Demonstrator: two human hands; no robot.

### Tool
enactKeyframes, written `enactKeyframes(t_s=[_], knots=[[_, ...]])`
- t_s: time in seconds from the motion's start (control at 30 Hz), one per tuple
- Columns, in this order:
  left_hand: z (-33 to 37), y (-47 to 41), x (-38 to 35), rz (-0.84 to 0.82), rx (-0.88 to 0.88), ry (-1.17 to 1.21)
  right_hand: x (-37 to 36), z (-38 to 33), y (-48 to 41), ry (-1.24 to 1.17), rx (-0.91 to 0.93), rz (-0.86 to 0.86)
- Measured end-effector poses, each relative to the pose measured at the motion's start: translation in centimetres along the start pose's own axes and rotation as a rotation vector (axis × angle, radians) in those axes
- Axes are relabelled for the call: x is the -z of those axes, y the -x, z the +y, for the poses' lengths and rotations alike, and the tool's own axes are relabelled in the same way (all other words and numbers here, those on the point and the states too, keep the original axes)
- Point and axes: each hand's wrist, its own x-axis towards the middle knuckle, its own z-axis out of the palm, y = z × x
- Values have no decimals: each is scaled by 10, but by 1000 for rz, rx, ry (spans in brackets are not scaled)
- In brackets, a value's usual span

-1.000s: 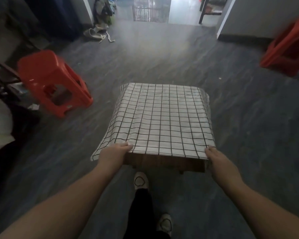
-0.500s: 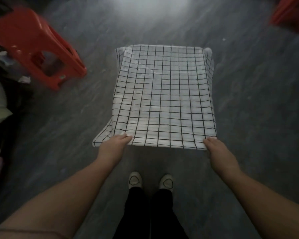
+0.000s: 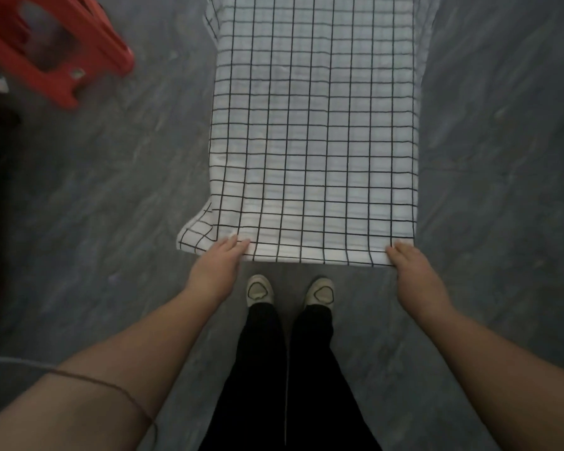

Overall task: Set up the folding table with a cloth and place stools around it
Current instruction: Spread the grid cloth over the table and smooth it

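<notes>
Checked cloth [image 3: 313, 141]
Left hand [image 3: 214, 271] and right hand [image 3: 414, 275] pinched its edge; red stool [image 3: 56, 47] sat past the left, on grey floor [image 3: 111, 190]

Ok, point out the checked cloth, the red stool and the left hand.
checked cloth [image 3: 313, 125]: head view, middle of its flat top
red stool [image 3: 111, 50]: head view, one leg
left hand [image 3: 214, 271]: head view, back of hand

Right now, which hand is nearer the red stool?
Left. The left hand holds the checked cloth at its near-left corner, with the red stool beyond it to the left. The right hand holds the near-right corner, the cloth's whole width farther away.
</notes>
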Motion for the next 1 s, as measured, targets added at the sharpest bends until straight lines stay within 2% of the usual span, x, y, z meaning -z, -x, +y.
enactKeyframes(t_s=[0.13, 0.2, 0.37, 0.57, 0.8, 1.0], knots=[[-6, -13, -22, -137, -20, -62, -26, -6, -13, 105, -23, -149], [-1, -19, -26, -155, -18, -79, -31, -14, -21, 90, -30, -165], [26, -32, -22, -106, -44, -87, -37, -50, -38, 47, -22, -136], [60, -38, 17, -51, -102, -37, -5, -85, -31, -41, -46, -112], [97, -30, 65, -41, -192, -13, 40, -91, 3, -150, -149, -71], [134, -32, 79, -77, -265, -39, 63, -72, 22, -279, -226, 7]])
